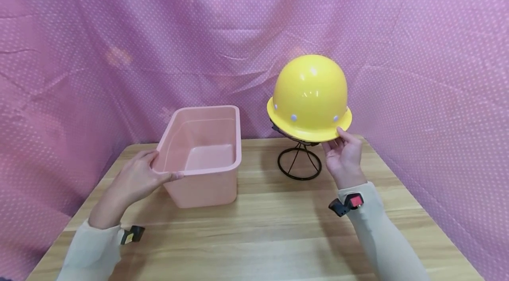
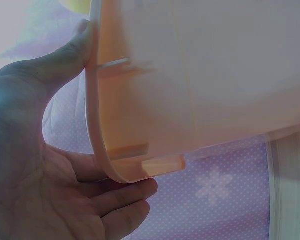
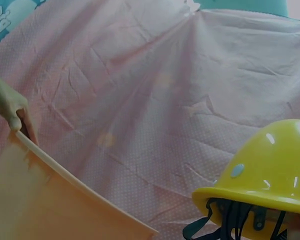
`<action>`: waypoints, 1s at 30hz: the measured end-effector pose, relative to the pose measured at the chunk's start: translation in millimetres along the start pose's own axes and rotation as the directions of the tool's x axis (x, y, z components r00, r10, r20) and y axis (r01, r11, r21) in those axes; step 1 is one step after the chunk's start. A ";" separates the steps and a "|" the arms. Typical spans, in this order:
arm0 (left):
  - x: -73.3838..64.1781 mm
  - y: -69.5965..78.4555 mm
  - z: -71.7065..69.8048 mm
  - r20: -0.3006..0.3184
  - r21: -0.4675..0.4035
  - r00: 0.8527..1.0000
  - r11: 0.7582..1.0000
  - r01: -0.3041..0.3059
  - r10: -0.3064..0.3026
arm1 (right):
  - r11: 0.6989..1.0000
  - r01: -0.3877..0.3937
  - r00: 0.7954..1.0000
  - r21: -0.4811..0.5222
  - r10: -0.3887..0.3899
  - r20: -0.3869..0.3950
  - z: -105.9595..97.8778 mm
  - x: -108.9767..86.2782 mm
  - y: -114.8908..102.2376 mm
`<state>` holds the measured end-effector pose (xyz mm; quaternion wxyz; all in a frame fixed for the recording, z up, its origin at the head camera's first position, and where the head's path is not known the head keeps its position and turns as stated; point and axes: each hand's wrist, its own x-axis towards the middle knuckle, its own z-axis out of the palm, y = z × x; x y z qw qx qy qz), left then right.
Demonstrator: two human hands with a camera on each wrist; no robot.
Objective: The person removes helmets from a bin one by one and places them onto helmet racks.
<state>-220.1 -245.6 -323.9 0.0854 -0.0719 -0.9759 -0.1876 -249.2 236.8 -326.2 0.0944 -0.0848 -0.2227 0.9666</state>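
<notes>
A yellow hard hat (image 1: 310, 95) is above a black wire stand (image 1: 299, 164), hiding the stand's top. With thumb over the brim and fingers beneath, my right hand (image 1: 345, 157) grips the hat's near right edge. In the right wrist view, dark straps (image 3: 235, 217) show under the hard hat (image 3: 270, 170). My left hand (image 1: 137, 177) holds the near left corner of a pink plastic bin (image 1: 208, 188). Seen from the left wrist, the thumb lies along one side of the bin's rim (image 2: 92, 110) and the fingers reach round the corner.
The bin and the stand's ring base rest on a wooden table (image 1: 274, 223). A pink dotted cloth (image 1: 222, 42) hangs behind the table and along both sides. Inside, the bin's floor (image 1: 210, 157) is bare. Small cameras sit on both wrists, over pale sleeves (image 1: 377, 228).
</notes>
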 end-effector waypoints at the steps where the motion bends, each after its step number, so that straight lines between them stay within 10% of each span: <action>1: 0.4 0.3 0.2 0.000 0.000 1.000 1.000 0.000 0.000 | 1.000 0.007 1.000 -0.011 -0.007 -0.006 0.2 0.3 -0.4; 18: -0.7 -2.1 -0.5 -0.021 0.018 1.000 1.000 -0.013 0.013 | 0.977 0.145 0.987 -0.160 -0.153 -0.040 2.0 1.1 -10.2; 30: 5.0 0.1 -11.1 -0.039 -0.030 0.997 0.997 -0.066 0.065 | 0.835 0.427 0.903 -0.348 -0.417 0.107 8.4 -4.7 -20.7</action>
